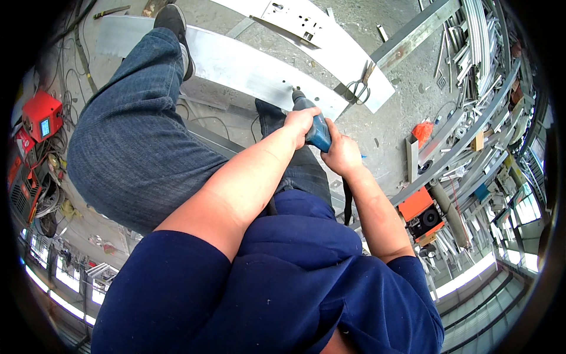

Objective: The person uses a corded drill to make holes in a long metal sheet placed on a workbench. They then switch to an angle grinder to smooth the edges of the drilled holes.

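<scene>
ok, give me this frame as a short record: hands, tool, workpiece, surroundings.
left hand: gripping the drill's body, nearer its nose
right hand: gripping the drill's rear end
drill: blue, nose at the metal strip; contact unclear
metal strip: long, silver, holes near drill
scissors: on white panel
far left: red machine, lit screen
far right: orange box

No readable text, lit screen (45, 127) on red machine (50, 106) illegible
</scene>
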Demonstrator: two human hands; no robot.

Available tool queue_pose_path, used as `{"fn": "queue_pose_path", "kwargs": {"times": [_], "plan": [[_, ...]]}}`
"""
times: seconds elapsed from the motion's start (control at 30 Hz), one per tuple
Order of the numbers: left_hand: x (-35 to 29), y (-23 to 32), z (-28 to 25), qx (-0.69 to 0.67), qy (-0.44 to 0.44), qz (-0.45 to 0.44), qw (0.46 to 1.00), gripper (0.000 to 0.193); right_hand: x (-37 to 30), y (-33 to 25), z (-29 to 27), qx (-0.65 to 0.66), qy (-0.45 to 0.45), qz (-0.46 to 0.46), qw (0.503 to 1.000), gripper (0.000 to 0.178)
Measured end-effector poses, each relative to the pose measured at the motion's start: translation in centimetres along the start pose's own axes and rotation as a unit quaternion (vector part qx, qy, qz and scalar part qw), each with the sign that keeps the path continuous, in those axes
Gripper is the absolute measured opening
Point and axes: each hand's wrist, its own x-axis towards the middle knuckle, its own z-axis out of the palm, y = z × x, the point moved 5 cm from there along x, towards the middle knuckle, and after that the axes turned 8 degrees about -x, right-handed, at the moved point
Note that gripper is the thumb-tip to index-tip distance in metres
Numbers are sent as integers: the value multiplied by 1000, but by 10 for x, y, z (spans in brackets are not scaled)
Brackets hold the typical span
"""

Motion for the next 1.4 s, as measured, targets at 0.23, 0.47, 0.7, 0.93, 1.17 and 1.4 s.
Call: {"fn": "queue_pose_path", "kwargs": {"times": [0.23,0.47,0.7,0.93,1.17,1.4], "plan": [[5,-2,4,-11,4,-10,1000,58,7,6,-6,-9,-22,-5,1000,86],[6,2,35,-49,-10,-37,998,58,28,31,-34,-45,-56,-34,997,86],[15,10,48,-122,-24,-59,990,53,46,26,-62,-106,-73,-65,990,82],[-6,17,39,-139,-52,-70,986,50,44,9,-63,-162,-84,-70,981,79],[-18,25,26,-169,-91,-101,976,45,45,-20,-72,-210,-101,-77,969,78],[-18,29,22,-184,-101,-142,967,41,44,-27,-69,-240,-108,-68,962,75]]}}
